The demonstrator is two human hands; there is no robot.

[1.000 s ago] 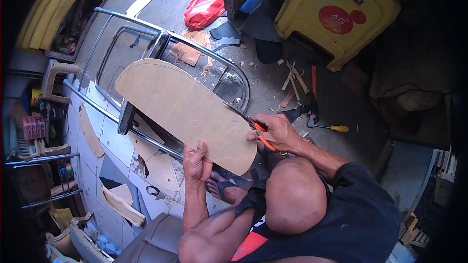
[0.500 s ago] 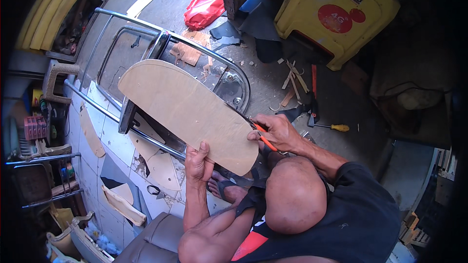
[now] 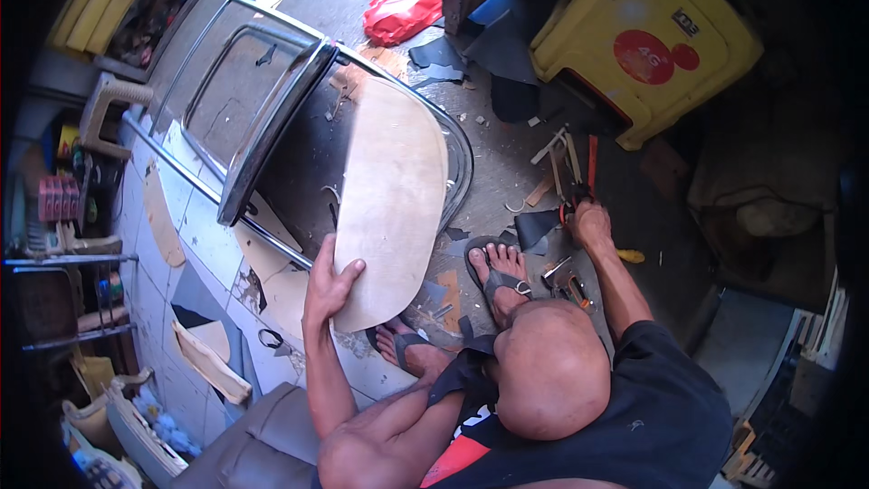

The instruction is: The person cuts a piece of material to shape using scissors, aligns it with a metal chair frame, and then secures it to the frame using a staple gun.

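My left hand (image 3: 330, 285) grips the lower left edge of a curved pale plywood panel (image 3: 394, 199), thumb on top; the panel lies over a chrome chair frame (image 3: 193, 81). Out to the right, my right hand (image 3: 588, 222) is closed around an orange-handled cutting tool (image 3: 566, 210) among tools and wood strips on the floor. A yellow-handled screwdriver (image 3: 631, 256) lies by that wrist, partly hidden. Two sandalled feet (image 3: 498, 276) show below the panel. Between the arms are a bald head (image 3: 552, 367) and black-shirted shoulders, seen from above.
A yellow plastic stool (image 3: 647, 9) is at upper right, a red plastic bundle (image 3: 403, 4) at the top. Grey and pale offcuts (image 3: 163, 217) litter the tiled floor. Cluttered shelving (image 3: 59, 199) lines the left; a brown padded seat (image 3: 253, 444) is at the bottom.
The panel has swung upright, away from the right hand, with the left hand moving leftward. The right hand and cutting tool have left the panel's edge for the floor tools farther right.
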